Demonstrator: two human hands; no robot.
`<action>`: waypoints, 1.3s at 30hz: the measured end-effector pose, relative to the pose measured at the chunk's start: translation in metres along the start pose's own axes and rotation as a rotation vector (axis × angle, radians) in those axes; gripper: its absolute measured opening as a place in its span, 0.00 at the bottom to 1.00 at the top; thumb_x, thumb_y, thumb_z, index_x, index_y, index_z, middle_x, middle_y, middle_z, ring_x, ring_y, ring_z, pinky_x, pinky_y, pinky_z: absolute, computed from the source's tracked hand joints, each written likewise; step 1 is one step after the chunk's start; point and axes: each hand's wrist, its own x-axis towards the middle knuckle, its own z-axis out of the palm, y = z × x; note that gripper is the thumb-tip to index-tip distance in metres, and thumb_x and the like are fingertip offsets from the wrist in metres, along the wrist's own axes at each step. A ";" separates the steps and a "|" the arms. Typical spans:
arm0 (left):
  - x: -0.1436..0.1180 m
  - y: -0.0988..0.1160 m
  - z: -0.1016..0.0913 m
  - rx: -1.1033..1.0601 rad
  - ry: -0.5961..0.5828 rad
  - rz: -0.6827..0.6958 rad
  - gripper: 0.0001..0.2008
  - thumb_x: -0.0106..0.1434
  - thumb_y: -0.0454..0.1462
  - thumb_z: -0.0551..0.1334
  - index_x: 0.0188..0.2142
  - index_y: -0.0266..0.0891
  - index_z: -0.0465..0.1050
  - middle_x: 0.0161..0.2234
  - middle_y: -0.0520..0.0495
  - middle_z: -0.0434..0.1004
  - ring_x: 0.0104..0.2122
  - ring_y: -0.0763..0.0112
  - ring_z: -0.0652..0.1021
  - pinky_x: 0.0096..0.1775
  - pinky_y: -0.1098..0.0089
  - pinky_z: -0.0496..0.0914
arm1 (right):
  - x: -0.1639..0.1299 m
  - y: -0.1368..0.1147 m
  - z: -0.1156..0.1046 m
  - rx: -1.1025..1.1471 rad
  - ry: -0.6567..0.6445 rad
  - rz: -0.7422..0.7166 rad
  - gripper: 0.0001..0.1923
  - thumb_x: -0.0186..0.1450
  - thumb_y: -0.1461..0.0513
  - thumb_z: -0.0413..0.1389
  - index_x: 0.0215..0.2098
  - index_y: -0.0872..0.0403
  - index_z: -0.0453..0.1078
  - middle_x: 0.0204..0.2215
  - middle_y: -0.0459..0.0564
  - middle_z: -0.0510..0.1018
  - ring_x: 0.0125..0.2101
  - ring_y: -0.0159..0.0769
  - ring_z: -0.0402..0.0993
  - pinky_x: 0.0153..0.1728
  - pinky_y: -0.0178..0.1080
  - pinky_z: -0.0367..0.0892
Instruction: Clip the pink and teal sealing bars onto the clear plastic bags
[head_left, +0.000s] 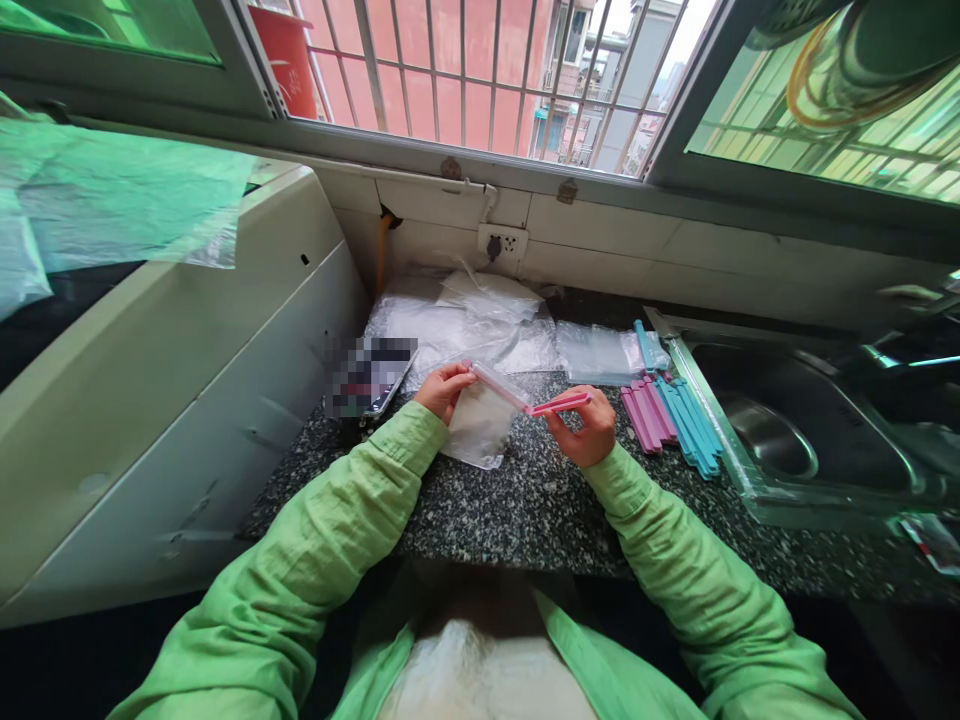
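Right grip (587,425) closed on a pink clip (562,403), its end meeting the edge of the clear bag (480,428); left grip (448,388) pinches the other corner, probably keeping that edge taut over the bench (525,520); spare clips (688,428) beside the right grip, presumably for reach; sink (750,487) hems them in; loose plastic (480,328) crowds behind

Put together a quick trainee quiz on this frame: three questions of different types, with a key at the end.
1. Multiple choice: What colour is the plastic strip in the right hand?
A) yellow
B) pink
C) black

2. True or false: The left hand touches nothing.

3. Fill the gap: Next to the pile of pink strips, nearer the sink, lie several ____ strips.

Key:
1. B
2. False; it holds a clear bag near its top edge.
3. blue
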 end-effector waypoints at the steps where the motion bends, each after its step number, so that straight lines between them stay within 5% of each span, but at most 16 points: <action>1: 0.000 0.000 0.000 -0.002 -0.006 -0.006 0.15 0.31 0.34 0.69 0.18 0.34 0.64 0.15 0.56 0.67 0.18 0.78 0.69 0.24 0.74 0.63 | 0.000 0.000 0.000 0.003 0.004 0.001 0.03 0.56 0.61 0.56 0.26 0.53 0.68 0.23 0.48 0.74 0.28 0.35 0.69 0.31 0.39 0.64; 39: -0.004 0.005 0.002 -0.144 0.004 0.065 0.10 0.36 0.30 0.66 0.18 0.34 0.64 0.16 0.55 0.69 0.18 0.77 0.70 0.26 0.72 0.65 | -0.002 0.010 0.003 0.107 0.002 0.083 0.03 0.56 0.62 0.55 0.26 0.53 0.68 0.22 0.47 0.74 0.26 0.35 0.70 0.30 0.41 0.67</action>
